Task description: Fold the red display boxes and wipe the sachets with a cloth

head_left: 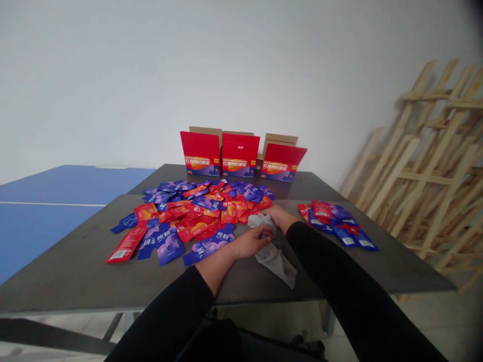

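A crumpled grey cloth [277, 264] lies on the dark table near its front edge, beside the heap of pouches. My left hand [251, 242] is over the cloth's middle, fingers curled in against its folds. Farther forward, my right hand [279, 217] is closed at the cloth's far end, next to the heap; its fingertips are partly hidden. Red pouches [196, 230] and purple-blue pouches [169, 247] form the large loose heap to the left of my hands. A smaller group of blue and red pouches [341, 223] lies right of my right forearm.
Three red printed cartons [238, 156] with raised flaps stand along the table's [75, 281] back. A blue table-tennis table [49, 221] adjoins on the left. Wooden frames [430, 171] lean against the wall at the right.
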`<move>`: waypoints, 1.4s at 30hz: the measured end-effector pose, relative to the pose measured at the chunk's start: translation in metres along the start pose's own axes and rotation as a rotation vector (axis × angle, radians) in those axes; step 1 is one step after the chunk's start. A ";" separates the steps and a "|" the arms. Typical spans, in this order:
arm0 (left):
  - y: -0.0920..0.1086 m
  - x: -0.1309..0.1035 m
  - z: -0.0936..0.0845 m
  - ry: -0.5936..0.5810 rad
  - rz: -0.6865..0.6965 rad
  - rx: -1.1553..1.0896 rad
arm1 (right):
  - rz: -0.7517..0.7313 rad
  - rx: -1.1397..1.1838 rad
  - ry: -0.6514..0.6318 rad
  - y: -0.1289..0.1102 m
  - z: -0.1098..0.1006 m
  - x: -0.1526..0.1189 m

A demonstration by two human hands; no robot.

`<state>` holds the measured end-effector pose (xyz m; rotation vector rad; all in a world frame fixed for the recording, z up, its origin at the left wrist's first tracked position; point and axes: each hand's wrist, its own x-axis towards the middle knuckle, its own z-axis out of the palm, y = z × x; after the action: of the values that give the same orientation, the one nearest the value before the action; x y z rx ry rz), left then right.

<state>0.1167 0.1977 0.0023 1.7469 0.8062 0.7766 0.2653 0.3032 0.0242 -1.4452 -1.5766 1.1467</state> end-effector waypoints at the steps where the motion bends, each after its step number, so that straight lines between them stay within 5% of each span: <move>1: 0.000 0.000 0.000 -0.003 0.002 0.011 | 0.028 0.030 0.001 0.000 0.001 -0.002; 9: 0.001 -0.001 0.001 -0.004 -0.022 -0.037 | 0.213 0.215 0.132 -0.002 -0.008 -0.015; 21: 0.004 0.002 0.001 0.092 -0.101 -0.270 | -0.082 0.640 0.419 -0.030 -0.062 -0.041; 26: 0.023 0.000 -0.014 0.191 -0.193 -0.818 | -0.182 0.753 0.212 -0.035 -0.054 -0.070; 29: 0.033 -0.006 -0.024 -0.026 -0.230 -1.069 | -0.145 0.682 0.025 -0.030 -0.033 -0.087; 32: 0.037 -0.012 -0.028 -0.160 -0.253 -1.152 | -0.132 0.530 0.016 -0.024 -0.014 -0.095; 39: 0.037 -0.008 -0.031 0.127 -0.213 -1.208 | -0.363 -0.188 0.393 0.008 0.004 -0.090; 42: 0.039 -0.008 -0.033 0.209 -0.176 -1.237 | -0.470 -0.544 0.396 0.023 0.015 -0.089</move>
<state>0.0916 0.1988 0.0481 0.4926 0.4102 1.0256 0.2721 0.2126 0.0038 -1.3978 -1.8672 0.1469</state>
